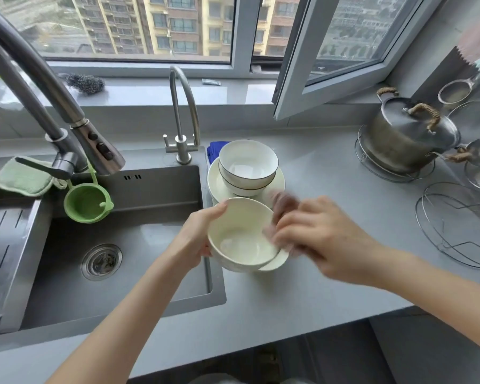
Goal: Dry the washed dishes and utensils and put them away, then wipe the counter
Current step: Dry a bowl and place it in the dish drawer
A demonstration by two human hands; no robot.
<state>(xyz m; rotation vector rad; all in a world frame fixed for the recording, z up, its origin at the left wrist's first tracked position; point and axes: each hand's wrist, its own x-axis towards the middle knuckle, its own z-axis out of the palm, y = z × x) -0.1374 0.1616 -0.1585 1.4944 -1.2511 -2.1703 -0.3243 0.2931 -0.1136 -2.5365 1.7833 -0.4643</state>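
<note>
Two hands: left hand gripped the cream bowl, steadying it for drying.
Right hand: clutched a blurred cloth at the rim.

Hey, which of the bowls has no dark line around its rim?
The cream bowl gripped by the left hand. The two stacked bowls behind it on the plate have dark-lined rims.

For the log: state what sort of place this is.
Most likely a home kitchen in a high-rise flat: a steel sink with a pull-down faucet, a lidded pot on the grey counter, and apartment blocks outside the window.
</note>
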